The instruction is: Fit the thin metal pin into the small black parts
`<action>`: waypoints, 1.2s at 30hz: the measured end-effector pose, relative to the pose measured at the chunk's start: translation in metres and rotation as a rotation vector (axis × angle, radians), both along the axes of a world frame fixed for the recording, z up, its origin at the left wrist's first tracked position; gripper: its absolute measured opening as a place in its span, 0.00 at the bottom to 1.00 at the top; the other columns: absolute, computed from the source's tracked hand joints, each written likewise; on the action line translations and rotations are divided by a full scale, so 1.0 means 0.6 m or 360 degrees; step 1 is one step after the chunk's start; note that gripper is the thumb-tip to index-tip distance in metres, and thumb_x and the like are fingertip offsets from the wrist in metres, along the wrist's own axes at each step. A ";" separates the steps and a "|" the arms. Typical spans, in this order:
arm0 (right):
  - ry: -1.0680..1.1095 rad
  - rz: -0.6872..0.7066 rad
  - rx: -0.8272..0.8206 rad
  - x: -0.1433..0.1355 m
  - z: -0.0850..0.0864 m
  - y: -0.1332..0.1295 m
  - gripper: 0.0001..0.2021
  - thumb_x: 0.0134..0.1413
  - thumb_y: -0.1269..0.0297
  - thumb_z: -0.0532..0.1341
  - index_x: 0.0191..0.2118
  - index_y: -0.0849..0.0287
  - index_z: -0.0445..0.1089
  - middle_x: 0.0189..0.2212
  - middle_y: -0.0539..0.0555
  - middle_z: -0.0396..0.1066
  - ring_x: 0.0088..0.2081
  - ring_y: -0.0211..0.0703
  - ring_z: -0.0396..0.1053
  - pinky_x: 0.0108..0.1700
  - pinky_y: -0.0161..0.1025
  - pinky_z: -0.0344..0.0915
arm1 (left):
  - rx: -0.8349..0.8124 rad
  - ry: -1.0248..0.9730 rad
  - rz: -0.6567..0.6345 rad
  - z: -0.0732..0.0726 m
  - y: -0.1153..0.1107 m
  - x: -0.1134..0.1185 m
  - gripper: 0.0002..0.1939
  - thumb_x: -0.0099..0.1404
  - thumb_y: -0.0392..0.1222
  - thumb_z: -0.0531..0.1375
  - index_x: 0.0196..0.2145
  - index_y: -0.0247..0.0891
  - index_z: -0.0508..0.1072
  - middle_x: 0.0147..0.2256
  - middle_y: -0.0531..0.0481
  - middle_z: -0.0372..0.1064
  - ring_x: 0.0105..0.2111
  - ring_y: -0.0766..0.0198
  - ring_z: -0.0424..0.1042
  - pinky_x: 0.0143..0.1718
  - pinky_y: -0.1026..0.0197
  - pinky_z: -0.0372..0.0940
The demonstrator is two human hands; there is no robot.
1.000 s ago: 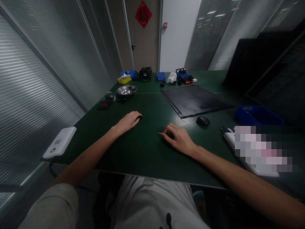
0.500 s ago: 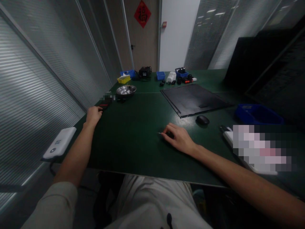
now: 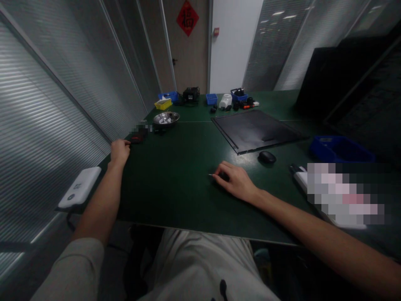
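My right hand [image 3: 234, 179] rests on the green table [image 3: 175, 188], its thumb and forefinger pinched on a small thin metallic piece [image 3: 210, 174] whose exact kind I cannot make out. At the table's left edge is my left hand [image 3: 120, 151], its fingers closed together beside a dark item with a red part [image 3: 137, 138]. Whether those fingers grip anything is too small to tell. Just beyond that item stands a metal bowl [image 3: 166, 119] with small pieces inside.
A black mat [image 3: 257, 130] and a black mouse [image 3: 267, 157] lie beyond my right hand. At the right are a blue tray [image 3: 341, 149] and a white object, partly blurred out. A white box [image 3: 79, 187] sits at the left edge. Small bins line the back.
My left hand has drawn back slightly to the left, away from the dark item with the red part. My right hand is practically unmoved.
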State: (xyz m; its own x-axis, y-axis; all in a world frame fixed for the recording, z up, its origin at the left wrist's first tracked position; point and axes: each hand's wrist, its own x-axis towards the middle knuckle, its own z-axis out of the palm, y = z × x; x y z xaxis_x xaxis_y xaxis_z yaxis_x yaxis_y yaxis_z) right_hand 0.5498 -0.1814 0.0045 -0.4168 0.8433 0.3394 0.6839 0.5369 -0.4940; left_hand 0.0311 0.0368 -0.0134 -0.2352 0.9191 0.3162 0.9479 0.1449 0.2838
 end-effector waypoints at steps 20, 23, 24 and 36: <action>-0.0031 0.0017 -0.0007 -0.002 0.001 -0.001 0.06 0.70 0.60 0.60 0.40 0.55 0.70 0.37 0.51 0.70 0.33 0.40 0.68 0.37 0.38 0.61 | -0.0051 0.0279 0.0023 0.013 -0.011 0.023 0.18 0.67 0.33 0.55 0.49 0.31 0.80 0.49 0.35 0.76 0.51 0.46 0.73 0.56 0.50 0.66; -0.0031 0.0023 -0.0003 -0.002 0.001 -0.001 0.07 0.70 0.59 0.60 0.41 0.55 0.70 0.37 0.51 0.70 0.33 0.40 0.68 0.37 0.38 0.62 | -0.0074 0.0288 0.0024 0.015 -0.013 0.026 0.18 0.67 0.32 0.54 0.50 0.31 0.80 0.49 0.35 0.76 0.50 0.46 0.73 0.56 0.50 0.66; -0.0030 0.0024 -0.0005 -0.002 0.001 -0.001 0.07 0.70 0.59 0.60 0.41 0.55 0.70 0.37 0.51 0.70 0.33 0.40 0.68 0.37 0.38 0.61 | -0.0080 0.0296 0.0020 0.016 -0.014 0.027 0.19 0.67 0.32 0.54 0.50 0.31 0.80 0.49 0.35 0.75 0.51 0.45 0.73 0.57 0.49 0.66; -0.0041 0.0022 -0.0004 -0.001 0.002 -0.002 0.07 0.70 0.59 0.60 0.41 0.55 0.70 0.38 0.52 0.71 0.33 0.40 0.68 0.36 0.38 0.62 | -0.0063 0.0255 0.0118 0.025 -0.028 0.040 0.16 0.68 0.35 0.54 0.47 0.32 0.80 0.48 0.33 0.75 0.50 0.43 0.72 0.55 0.45 0.66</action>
State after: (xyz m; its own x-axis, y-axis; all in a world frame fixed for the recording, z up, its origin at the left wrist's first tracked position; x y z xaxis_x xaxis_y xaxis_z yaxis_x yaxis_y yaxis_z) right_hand 0.5491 -0.1823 0.0059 -0.4371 0.8381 0.3263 0.6888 0.5452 -0.4777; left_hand 0.0551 0.0199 0.0017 -0.2521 0.9135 0.3192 0.9668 0.2240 0.1227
